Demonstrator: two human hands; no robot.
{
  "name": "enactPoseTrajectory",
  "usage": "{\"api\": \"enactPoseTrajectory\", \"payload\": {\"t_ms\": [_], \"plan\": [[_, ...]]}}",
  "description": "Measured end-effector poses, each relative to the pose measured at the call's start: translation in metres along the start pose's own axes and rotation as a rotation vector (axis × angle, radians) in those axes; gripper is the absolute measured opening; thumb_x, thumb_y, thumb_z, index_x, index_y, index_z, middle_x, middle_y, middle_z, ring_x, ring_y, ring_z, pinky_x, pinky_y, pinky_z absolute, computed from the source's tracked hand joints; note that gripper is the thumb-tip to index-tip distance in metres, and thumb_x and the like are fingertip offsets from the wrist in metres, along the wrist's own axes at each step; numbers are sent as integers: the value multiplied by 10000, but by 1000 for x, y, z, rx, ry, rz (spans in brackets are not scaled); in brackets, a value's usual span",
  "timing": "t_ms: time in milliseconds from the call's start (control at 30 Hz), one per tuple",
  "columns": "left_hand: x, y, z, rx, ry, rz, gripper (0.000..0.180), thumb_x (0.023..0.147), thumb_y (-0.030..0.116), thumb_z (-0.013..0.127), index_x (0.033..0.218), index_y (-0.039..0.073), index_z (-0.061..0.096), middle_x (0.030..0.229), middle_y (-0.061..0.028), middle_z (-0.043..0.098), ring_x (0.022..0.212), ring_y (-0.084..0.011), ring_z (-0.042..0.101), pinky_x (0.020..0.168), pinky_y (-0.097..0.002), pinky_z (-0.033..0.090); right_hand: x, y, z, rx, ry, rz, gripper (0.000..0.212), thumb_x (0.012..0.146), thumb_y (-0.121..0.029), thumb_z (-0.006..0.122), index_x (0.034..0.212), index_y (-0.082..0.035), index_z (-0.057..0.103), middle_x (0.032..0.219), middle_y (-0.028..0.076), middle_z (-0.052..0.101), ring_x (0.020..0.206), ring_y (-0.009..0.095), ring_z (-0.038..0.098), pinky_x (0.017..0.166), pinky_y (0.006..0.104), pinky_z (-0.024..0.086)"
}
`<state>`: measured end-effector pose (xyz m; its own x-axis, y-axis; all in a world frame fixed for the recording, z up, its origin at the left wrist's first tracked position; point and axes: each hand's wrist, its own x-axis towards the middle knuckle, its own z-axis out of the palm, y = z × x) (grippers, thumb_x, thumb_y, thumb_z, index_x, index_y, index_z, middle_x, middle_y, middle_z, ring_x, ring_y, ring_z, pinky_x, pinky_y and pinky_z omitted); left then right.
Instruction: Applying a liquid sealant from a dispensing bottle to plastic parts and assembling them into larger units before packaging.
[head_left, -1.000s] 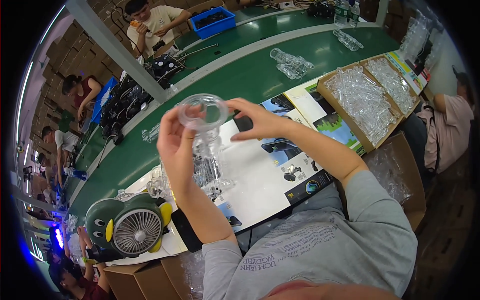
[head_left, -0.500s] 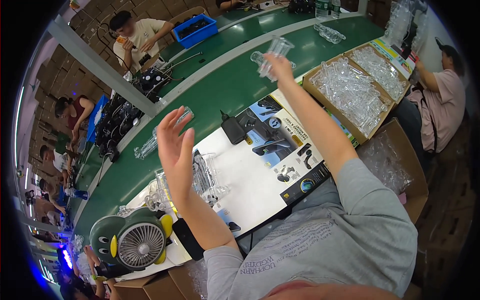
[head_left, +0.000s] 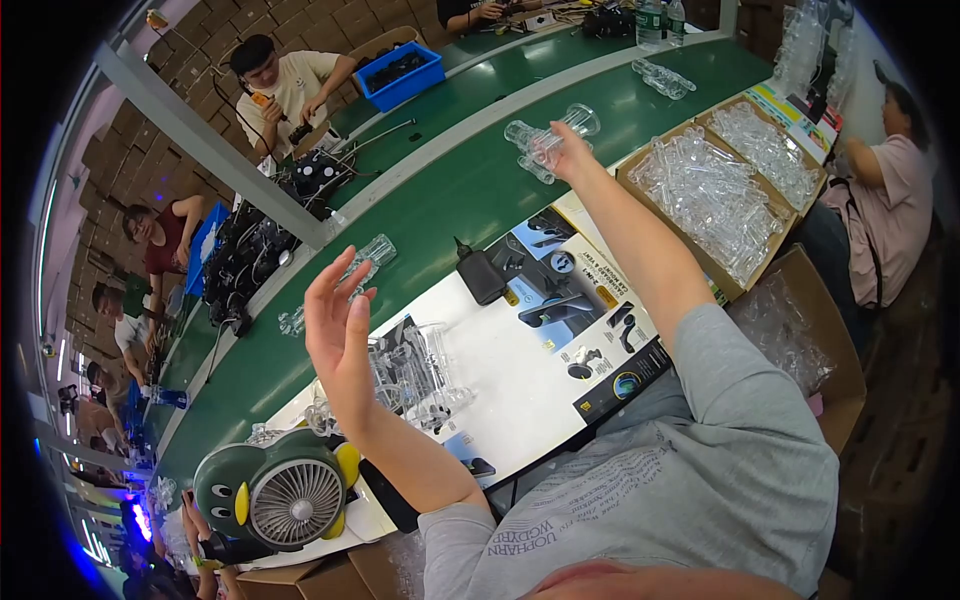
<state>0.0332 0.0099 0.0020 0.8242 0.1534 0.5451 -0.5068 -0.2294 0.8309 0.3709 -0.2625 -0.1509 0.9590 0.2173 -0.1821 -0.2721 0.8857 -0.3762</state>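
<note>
My right hand [head_left: 570, 152] reaches out over the green belt and grips a clear plastic part [head_left: 580, 121] with a wide flared round end. The part lies tilted low at the belt, next to another clear piece [head_left: 536, 168]. My left hand [head_left: 340, 335] is raised with its fingers apart and nothing in it. Just behind it a clear tube-shaped part [head_left: 372, 258] rests on the belt. Several clear plastic pieces [head_left: 425, 365] lie in a group on the white printed board [head_left: 500, 365], close to my left forearm.
A black dropper bottle [head_left: 482, 278] lies on the board. Cartons of clear parts [head_left: 705, 200] stand at the right, an open box [head_left: 790, 320] below them. A green fan [head_left: 285, 495] sits at the near left. Co-workers sit across the green belt [head_left: 450, 195], near a blue bin [head_left: 400, 75].
My right hand has brought the clear part lower, and its flared end has swung to the right. My left hand stays raised and open. The view has shifted slightly.
</note>
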Motion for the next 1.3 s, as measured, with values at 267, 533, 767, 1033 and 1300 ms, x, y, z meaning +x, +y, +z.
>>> {"api": "enactPoseTrajectory", "payload": {"t_ms": [267, 533, 767, 1033, 1300], "plan": [[7, -25, 7, -155, 179, -72, 521, 862, 88, 509, 1340, 4, 320, 1374, -152, 350, 1309, -238, 277, 1049, -375, 227, -106, 74, 87, -306, -249, -21, 370, 833, -213, 580, 1151, -44, 493, 1115, 155, 564, 845, 236, 629, 690, 320, 543], [18, -65, 14, -1008, 469, -372, 519, 875, 305, 538, 1273, 43, 334, 1275, -130, 402, 1241, -246, 334, 1062, -439, 199, -193, 115, 122, -932, -962, -314, 477, 771, -121, 676, 1202, -10, 503, 1104, 103, 587, 912, 152, 595, 810, 293, 480], [21, -54, -7, -1227, 668, -400, 572, 830, 341, 580, 1214, -9, 342, 1209, -132, 424, 1172, -277, 395, 1033, -456, 283, -224, 109, 126, -1099, -970, -353, 515, 734, -94, 715, 1193, -6, 499, 1052, 45, 557, 896, 114, 555, 787, 256, 461], [8, -26, -49, -1087, 841, -127, 433, 802, 394, 496, 1049, 38, 504, 1006, -110, 530, 992, -253, 501, 961, -477, 358, -251, 74, 139, -1083, -813, -248, 544, 732, -151, 724, 1188, 8, 473, 905, 55, 545, 793, 121, 577, 703, 236, 474], [-2, -21, -61, -1293, 422, 334, 443, 779, 412, 617, 1016, 51, 517, 933, -65, 541, 910, -215, 523, 918, -418, 409, -260, 91, 138, -985, -1061, 372, 502, 856, -224, 589, 1256, 9, 397, 825, 107, 593, 693, 137, 601, 552, 260, 502]]}}
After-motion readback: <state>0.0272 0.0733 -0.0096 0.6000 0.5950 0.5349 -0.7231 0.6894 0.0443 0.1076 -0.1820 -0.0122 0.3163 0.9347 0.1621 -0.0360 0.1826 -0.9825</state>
